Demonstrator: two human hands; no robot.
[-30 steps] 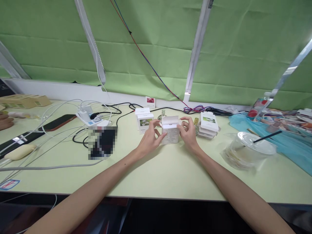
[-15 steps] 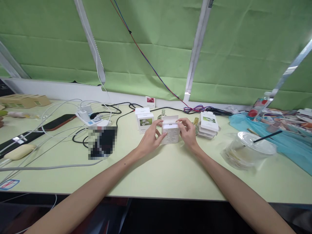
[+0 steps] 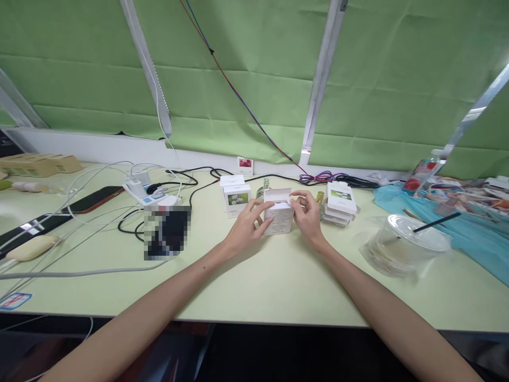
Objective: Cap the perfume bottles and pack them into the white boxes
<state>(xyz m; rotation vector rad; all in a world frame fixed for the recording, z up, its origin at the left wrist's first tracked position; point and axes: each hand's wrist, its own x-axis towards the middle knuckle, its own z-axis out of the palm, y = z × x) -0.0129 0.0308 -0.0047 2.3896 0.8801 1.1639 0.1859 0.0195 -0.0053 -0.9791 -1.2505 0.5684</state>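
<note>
A small white box [image 3: 279,220] with printed text stands upright on the table, its lid flap raised at the back. My left hand [image 3: 247,225] holds the box's left side, with a finger reaching over the top opening. At the right top edge, my right hand [image 3: 307,215] pinches the box between thumb and finger. Two white boxes with a flower picture [image 3: 237,199] stand to the left. A glass bottle [image 3: 266,184] is behind the held box, and another bottle with a gold top [image 3: 319,198] is just right of my right hand. Flattened white cartons [image 3: 341,198] lie stacked further right.
A lidded plastic cup with a black straw [image 3: 417,233] stands at the right, before a blue plastic sheet [image 3: 469,241] with clutter. At the left are a power strip [image 3: 149,195], tangled cables, phones [image 3: 93,199] and brown boxes [image 3: 40,165].
A finger of my left hand has moved right, from the box's upper left corner over its top opening. My right hand has barely shifted.
</note>
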